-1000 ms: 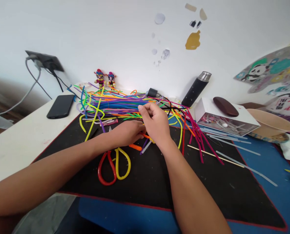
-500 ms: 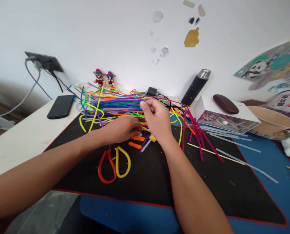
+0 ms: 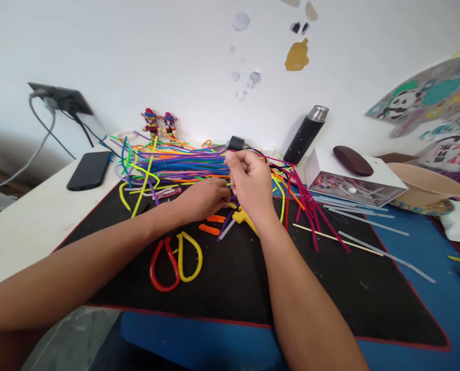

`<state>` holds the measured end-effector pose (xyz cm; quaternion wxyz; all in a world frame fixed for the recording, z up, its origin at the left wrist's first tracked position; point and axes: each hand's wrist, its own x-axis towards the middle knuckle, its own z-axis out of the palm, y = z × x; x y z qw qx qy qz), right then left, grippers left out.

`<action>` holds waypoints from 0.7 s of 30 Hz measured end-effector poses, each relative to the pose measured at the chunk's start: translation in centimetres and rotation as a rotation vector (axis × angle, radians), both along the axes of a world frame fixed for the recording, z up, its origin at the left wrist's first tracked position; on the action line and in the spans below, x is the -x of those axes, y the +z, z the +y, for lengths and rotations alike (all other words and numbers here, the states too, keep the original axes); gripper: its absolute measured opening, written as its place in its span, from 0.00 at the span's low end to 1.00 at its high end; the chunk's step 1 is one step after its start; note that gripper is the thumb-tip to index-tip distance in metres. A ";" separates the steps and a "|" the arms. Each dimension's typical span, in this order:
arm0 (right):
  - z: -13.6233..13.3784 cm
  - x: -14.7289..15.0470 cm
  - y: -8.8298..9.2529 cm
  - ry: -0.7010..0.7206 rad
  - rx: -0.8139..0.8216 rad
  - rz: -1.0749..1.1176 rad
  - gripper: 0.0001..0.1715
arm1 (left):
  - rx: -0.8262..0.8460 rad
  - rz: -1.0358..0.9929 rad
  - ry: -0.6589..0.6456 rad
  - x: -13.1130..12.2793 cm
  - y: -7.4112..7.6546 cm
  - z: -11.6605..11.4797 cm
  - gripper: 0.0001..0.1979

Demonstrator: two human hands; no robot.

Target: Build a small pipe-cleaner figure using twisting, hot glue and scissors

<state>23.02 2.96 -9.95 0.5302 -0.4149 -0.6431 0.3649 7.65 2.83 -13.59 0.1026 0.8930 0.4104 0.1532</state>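
My left hand (image 3: 210, 198), fingers curled and pressed together, is low over the black mat, and what they hold is hidden. A short yellow fuzzy piece (image 3: 233, 205) shows by its fingertips. Just above and to the right, my right hand (image 3: 252, 178) is pinched closed, thumb against fingers, with its contents too small to make out. Beneath it lies a yellow tool like a glue gun (image 3: 246, 218) with a translucent stick (image 3: 227, 230) at its front. Short orange pipe cleaners (image 3: 210, 229) lie below my left hand. Nearer me are scissors with red and yellow handles (image 3: 179, 265).
A heap of colourful pipe cleaners (image 3: 191, 165) spans the back. Magenta stems (image 3: 309, 206), a thin wooden stick (image 3: 338, 239) and clear sticks (image 3: 387, 256) lie right. Around stand a black flask (image 3: 306, 135), white box (image 3: 323, 162), phone (image 3: 89, 170) and two small figures (image 3: 151, 123).
My view has shifted slightly. My left hand has drawn closer to my right hand, its fingertips now just below it. More of the yellow tool shows beside my right wrist.
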 end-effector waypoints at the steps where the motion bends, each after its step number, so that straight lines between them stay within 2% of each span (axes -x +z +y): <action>1: 0.0 0.0 0.0 0.001 0.000 0.001 0.25 | 0.007 -0.028 -0.001 0.2 0.2 0.0 0.08; 4: -0.1 0.0 0.1 0.010 -0.002 0.006 0.24 | 0.082 -0.109 0.039 0.7 1.0 -0.2 0.08; 7: -0.2 0.0 0.2 0.015 -0.017 0.010 0.22 | 0.244 -0.166 0.093 1.2 1.9 -0.7 0.10; 10: -0.2 0.0 0.2 0.009 -0.027 -0.003 0.21 | 0.359 -0.194 0.093 1.5 2.5 -1.2 0.09; 21: -0.2 0.0 -0.2 0.011 -0.049 -0.060 0.19 | 0.413 -0.181 0.124 2.4 2.6 -1.9 0.04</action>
